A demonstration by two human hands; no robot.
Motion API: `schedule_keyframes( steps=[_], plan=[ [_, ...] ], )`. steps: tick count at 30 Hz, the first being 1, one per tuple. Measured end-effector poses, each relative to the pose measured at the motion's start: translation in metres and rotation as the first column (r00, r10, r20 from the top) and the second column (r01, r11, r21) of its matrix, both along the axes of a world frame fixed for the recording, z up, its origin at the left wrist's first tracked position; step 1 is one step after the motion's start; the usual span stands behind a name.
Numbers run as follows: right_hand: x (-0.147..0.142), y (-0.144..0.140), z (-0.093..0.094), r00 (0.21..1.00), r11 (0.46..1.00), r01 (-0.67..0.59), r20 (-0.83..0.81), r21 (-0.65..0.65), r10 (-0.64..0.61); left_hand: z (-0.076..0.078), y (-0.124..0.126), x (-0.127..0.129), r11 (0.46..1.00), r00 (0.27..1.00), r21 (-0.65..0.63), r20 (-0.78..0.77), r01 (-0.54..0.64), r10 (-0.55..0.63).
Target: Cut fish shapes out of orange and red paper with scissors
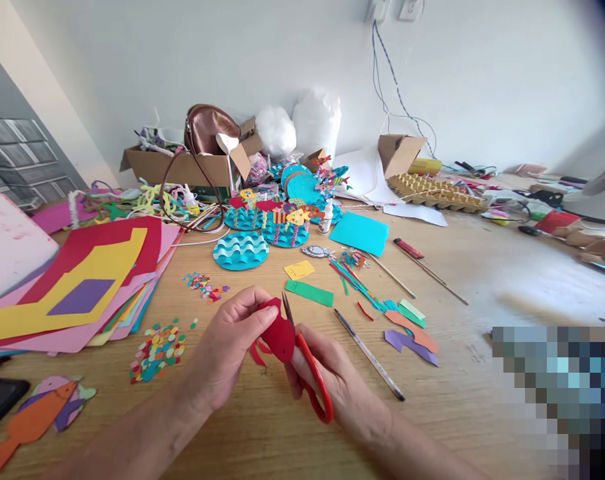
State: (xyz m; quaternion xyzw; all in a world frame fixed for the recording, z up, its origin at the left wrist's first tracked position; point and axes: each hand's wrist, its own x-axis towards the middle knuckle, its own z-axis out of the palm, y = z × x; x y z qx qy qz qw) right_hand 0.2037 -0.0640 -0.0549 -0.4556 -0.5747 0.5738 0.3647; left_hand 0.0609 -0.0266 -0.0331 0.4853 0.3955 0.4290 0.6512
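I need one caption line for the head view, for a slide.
Left hand holds red paper shape; right hand cuts with red scissors.

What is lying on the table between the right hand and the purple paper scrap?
A pen lies slantwise between the right hand and the purple scrap, in the head view.

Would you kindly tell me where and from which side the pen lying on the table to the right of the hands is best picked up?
Grip the pen around its mid-barrel, pinching across it from above. It lies flat on the wooden table, running diagonally, with bare wood on both sides there. The right hand, though holding the red scissors, is nearest; the purple paper scrap lies close on the far side, so probably come from the near side.
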Motion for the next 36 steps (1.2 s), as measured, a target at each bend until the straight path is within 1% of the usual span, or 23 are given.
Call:
schedule_keyframes(
  steps=[3, 12, 16, 21, 28, 36],
  plan=[
    [-0.0006, -0.0023, -0.0009, 1.000, 1.000, -0.015, -0.008, 0.017, 0.015, -0.0012, -0.0004, -0.0004, 1.000, 1.000, 0.032, -0.017, 0.000, 0.000],
    [-0.0023, -0.0061, -0.0003, 1.000, 1.000, -0.020, -0.002, -0.008, 0.020, -0.0042, -0.0033, 0.0028, 0.996, 0.999, 0.082, -0.005, -0.046, 0.046],
    [-0.0023, -0.0059, 0.0000, 1.000, 1.000, -0.021, 0.010, 0.006, 0.021, -0.0044, -0.0039, 0.0042, 0.995, 0.997, 0.075, 0.023, -0.071, 0.070],
    [-0.0029, -0.0049, -0.0007, 0.999, 0.999, -0.030, 0.042, 0.032, 0.029, -0.0057, -0.0038, 0.0046, 0.995, 0.997, 0.062, 0.013, -0.076, 0.076],
    [-0.0038, -0.0057, -0.0008, 0.997, 1.000, -0.021, 0.077, 0.005, 0.020, -0.0038, -0.0055, 0.0071, 0.994, 0.995, 0.053, -0.021, -0.092, 0.093],
    [-0.0041, -0.0062, -0.0021, 0.998, 1.000, -0.008, 0.058, -0.001, 0.008, -0.0033, -0.0057, 0.0073, 0.997, 0.997, 0.026, -0.035, -0.073, 0.073]
  ],
)
